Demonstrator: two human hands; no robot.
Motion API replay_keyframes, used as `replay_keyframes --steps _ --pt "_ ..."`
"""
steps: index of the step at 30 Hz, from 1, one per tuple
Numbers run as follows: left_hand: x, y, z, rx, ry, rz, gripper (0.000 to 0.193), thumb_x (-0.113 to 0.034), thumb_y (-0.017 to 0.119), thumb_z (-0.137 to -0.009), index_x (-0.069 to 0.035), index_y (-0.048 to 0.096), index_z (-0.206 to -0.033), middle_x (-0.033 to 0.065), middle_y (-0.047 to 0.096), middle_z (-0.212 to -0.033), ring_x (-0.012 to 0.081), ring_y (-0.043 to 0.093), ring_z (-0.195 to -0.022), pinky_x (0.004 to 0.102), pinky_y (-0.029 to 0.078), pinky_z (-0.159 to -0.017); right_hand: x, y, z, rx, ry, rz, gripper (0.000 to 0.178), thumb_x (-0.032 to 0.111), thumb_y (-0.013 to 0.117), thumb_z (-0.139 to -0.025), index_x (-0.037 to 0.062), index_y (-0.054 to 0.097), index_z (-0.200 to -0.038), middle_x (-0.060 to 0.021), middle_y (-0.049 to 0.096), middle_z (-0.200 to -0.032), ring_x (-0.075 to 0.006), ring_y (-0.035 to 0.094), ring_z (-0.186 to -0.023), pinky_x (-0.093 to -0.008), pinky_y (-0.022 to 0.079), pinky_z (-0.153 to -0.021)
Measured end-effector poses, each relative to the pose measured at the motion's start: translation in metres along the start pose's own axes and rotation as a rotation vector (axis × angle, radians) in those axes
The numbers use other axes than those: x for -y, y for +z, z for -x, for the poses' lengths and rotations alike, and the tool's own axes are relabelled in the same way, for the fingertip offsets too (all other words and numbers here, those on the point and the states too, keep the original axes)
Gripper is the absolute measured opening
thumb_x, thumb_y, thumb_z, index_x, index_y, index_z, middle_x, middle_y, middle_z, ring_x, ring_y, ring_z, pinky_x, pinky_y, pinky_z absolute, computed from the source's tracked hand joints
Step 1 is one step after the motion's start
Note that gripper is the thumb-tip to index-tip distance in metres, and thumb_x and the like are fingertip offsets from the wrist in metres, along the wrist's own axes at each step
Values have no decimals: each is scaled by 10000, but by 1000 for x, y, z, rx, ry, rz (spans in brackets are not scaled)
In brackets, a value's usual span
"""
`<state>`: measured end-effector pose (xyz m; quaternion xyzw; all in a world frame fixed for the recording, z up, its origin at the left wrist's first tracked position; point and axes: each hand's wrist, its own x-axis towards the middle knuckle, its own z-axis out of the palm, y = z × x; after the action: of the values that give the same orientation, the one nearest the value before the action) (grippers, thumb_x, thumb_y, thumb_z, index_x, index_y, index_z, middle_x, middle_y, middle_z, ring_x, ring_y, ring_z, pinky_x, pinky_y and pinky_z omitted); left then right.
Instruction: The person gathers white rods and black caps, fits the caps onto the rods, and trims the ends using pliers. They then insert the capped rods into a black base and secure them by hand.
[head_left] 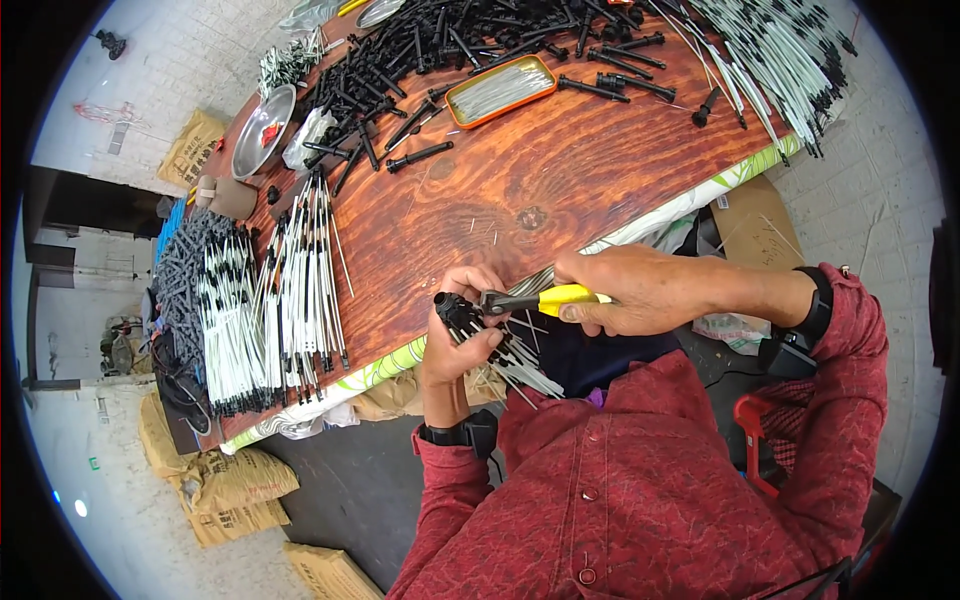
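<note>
In my left hand (448, 345), a bundle of thin white rods with black plastic ends (515, 362) is gripped below the table's near edge. The black ends point up and the white shafts slant down toward my lap. My right hand (640, 288) is wrapped round a pair of pliers with yellow handles (568, 296). Their dark metal jaws reach to the black ends, beside the fingers of my left hand. Whether the jaws are closed on one piece is too small to tell.
On the reddish wooden table (440, 215) lie a heap of black plastic tubes (430, 45) and an orange-rimmed tray (508, 110) of thin pins. White rods (308, 300) lie at the left, more rods (775, 65) at the far right. A metal bowl (250, 155) stands far left.
</note>
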<state>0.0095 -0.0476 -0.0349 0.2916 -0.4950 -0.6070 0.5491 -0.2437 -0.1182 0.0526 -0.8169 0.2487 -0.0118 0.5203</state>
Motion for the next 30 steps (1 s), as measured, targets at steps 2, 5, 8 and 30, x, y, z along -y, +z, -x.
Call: replay_keyframes --steps 2,5,8,30 --pt "0 0 0 5 16 -9 553 -172 840 -722 -60 456 -1105 54 479 -890 150 489 -779 316 449 -739 1 0 1 -1 -2 44 267 294 546 -1019 37 475 -1030 -73 654 -729 -260 667 -671 -405 490 -608" --pt "-1 2 2 1 6 11 531 -141 823 -726 -55 465 -1109 72 496 -957 170 507 -860 322 439 -788 4 -1 1 -2 -6 134 264 293 549 -1019 40 477 -1032 -68 652 -718 -257 669 -668 -404 490 -605" --pt "-2 3 2 8 -2 12 518 -127 813 -729 -55 470 -1110 82 503 -996 186 522 -914 329 436 -826 6 -1 1 21 -21 126 262 299 552 -1018 47 480 -1028 -72 655 -718 -259 672 -667 -407 487 -596" --pt "-2 16 2 -25 -1 -65 462 41 703 -732 -66 440 -1097 63 449 -957 171 484 -881 320 437 -832 28 9 3 -88 31 446 335 238 658 -913 2 450 -1027 -197 639 -722 -437 649 -717 -524 463 -604"
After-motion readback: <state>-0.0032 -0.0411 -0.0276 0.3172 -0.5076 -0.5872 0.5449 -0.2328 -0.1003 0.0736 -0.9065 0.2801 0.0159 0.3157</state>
